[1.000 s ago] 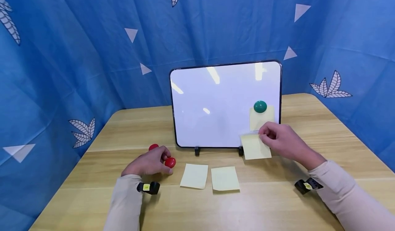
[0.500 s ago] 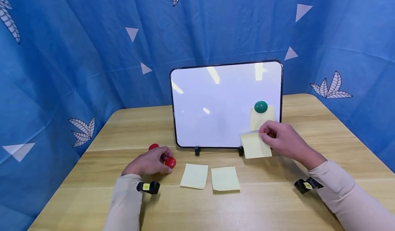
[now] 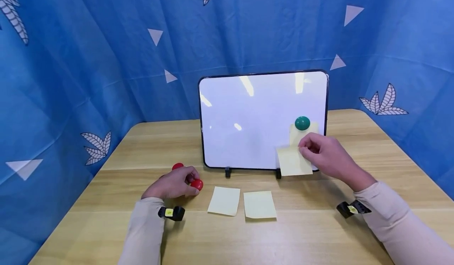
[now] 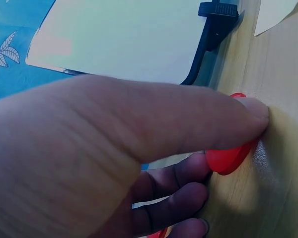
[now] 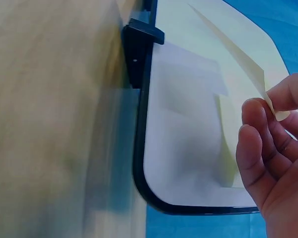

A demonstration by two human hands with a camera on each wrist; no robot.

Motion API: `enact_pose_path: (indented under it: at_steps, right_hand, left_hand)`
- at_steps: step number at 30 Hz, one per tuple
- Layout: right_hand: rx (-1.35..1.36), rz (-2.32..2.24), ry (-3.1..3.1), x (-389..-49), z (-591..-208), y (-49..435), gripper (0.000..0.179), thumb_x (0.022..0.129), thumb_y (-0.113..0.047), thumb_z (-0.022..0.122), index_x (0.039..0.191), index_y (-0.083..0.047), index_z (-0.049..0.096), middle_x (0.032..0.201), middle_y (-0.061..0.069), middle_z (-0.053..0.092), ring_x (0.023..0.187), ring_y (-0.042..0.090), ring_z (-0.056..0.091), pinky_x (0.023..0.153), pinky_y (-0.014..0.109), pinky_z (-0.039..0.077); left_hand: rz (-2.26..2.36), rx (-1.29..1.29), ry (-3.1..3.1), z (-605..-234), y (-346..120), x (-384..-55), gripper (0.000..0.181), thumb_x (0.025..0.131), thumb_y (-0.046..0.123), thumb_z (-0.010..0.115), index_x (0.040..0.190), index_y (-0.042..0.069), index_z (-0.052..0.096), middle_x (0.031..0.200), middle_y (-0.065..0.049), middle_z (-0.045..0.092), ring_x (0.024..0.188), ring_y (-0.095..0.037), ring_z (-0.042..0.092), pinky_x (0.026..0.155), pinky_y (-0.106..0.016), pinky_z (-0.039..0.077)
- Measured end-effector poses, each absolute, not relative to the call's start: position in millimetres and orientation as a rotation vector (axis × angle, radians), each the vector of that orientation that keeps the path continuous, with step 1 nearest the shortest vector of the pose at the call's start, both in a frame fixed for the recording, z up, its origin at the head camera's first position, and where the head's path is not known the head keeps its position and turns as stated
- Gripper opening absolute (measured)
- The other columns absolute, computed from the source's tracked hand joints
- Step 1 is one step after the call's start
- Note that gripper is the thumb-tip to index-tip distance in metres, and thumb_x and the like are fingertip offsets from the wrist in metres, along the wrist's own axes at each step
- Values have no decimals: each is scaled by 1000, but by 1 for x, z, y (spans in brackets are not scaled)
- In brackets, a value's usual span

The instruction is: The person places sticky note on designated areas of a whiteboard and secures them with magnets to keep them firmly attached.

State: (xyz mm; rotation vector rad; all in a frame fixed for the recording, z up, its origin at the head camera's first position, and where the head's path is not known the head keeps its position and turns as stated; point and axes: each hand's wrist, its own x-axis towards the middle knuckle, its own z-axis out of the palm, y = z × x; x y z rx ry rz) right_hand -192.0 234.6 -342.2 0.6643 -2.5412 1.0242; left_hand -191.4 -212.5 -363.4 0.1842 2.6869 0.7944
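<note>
My left hand [image 3: 173,183] pinches a round red magnet [image 3: 196,184] between thumb and fingers, low over the table. The left wrist view shows the red magnet [image 4: 228,159] partly behind my thumb. A second red magnet [image 3: 177,166] lies just beyond that hand, partly hidden by it. My right hand [image 3: 330,154] pinches a pale yellow sticky note [image 3: 293,162] by its upper right corner, in front of the whiteboard's [image 3: 255,115] lower right part. In the right wrist view the held sticky note [image 5: 238,57] stands tilted out from the board. A green magnet [image 3: 302,123] sits on another sticky note [image 3: 295,135] there.
Two more pale yellow sticky notes, a left one [image 3: 224,201] and a right one [image 3: 259,204], lie on the wooden table [image 3: 213,241]. The whiteboard stands on black feet [image 3: 227,172]. A blue curtain [image 3: 120,60] hangs behind the table.
My right hand has risen slightly with its sticky note, which now overlaps the bottom of the note under the green magnet. My left hand stays at the red magnet. The head view has shifted slightly.
</note>
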Motion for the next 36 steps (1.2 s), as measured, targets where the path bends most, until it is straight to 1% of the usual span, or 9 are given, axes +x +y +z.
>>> enact_pose_path:
  at_steps: [18, 25, 30, 36]
  right_hand:
    - [616, 1028, -2506, -203, -325, 219, 3, 96, -12, 65, 95, -11, 68, 78, 1, 59, 70, 20, 51, 57, 25, 40]
    - [601, 1018, -2499, -207, -322, 218, 4, 96, -12, 65, 95, -12, 69, 77, 1, 58, 70, 20, 50, 57, 26, 38]
    - [567, 1027, -2499, -210, -320, 215, 4, 97, -13, 64, 96, -13, 68, 79, 1, 59, 70, 20, 51, 57, 27, 39]
    - [589, 1020, -2450, -217, -316, 208, 6, 97, -14, 63, 96, -11, 68, 76, 1, 59, 65, 18, 51, 53, 26, 39]
  left_hand:
    - [795, 174, 2699, -364, -213, -191, 50, 65, 18, 93, 106, 22, 64, 100, 1, 60, 97, -23, 54, 72, -37, 53]
    - [819, 157, 2693, -366, -214, -191, 51, 63, 19, 93, 105, 22, 64, 99, 1, 60, 96, -23, 54, 71, -37, 52]
    - [838, 134, 2694, -370, -216, -192, 50, 63, 22, 93, 104, 22, 64, 96, 0, 60, 94, -23, 54, 69, -36, 51]
    - [868, 131, 2690, -371, -217, -193, 47, 65, 25, 92, 103, 21, 64, 95, 0, 60, 93, -23, 54, 69, -36, 50]
